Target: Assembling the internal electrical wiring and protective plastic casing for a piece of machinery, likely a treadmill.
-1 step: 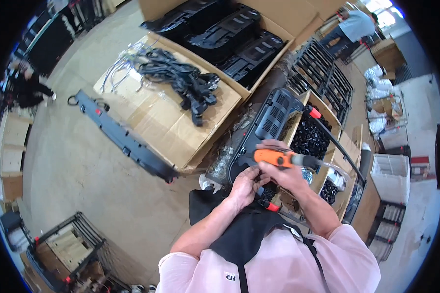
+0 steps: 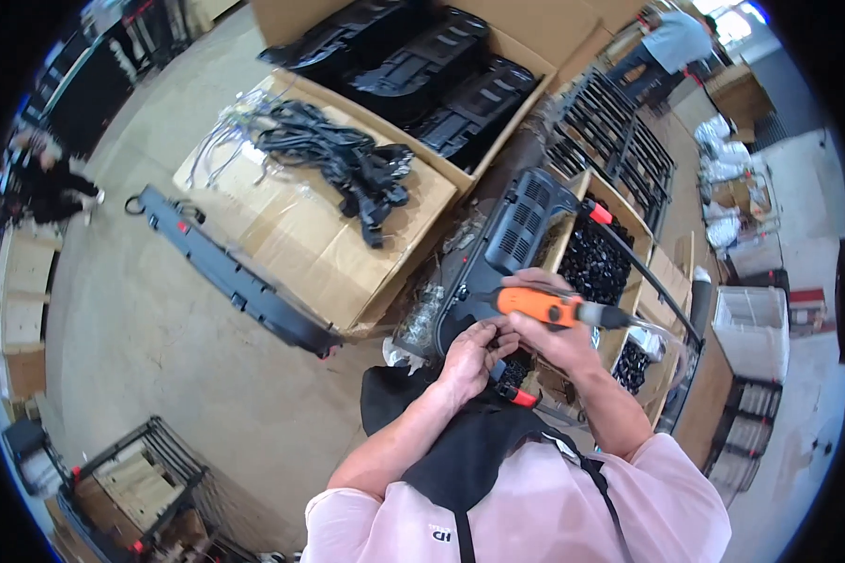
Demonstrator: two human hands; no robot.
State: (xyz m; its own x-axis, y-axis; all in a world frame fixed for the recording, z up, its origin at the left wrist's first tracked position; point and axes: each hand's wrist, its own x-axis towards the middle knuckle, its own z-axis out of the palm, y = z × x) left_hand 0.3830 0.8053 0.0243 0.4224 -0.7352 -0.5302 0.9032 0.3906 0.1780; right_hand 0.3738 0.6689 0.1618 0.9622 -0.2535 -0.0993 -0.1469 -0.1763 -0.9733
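Note:
My right hand [image 2: 561, 340] is wrapped round an orange power screwdriver [image 2: 535, 306], whose dark end points right, with a pale hose [image 2: 678, 352] curving beyond it. Close beside it, my left hand [image 2: 472, 358] has its fingertips pinched together near the right hand's fingers. Anything in that pinch is too small or hidden to make out. Under and just beyond both hands lies a long dark grey plastic housing [image 2: 483, 266] with a slotted vent cover [image 2: 521, 225]. Its near end is partly covered by my hands.
Right of the housing, a wooden bin [image 2: 587, 272] holds many small black parts. A cardboard box [image 2: 324, 272] carries black cable harnesses [image 2: 333, 155]; a long grey plastic part [image 2: 230, 272] leans by it. Behind stands an open carton of black mouldings [image 2: 404, 70]. A person [image 2: 671, 47] bends far right.
The screwdriver and my right hand have shifted slightly to the right. My left hand stays about where it was, still pinched. The whole view has moved a little.

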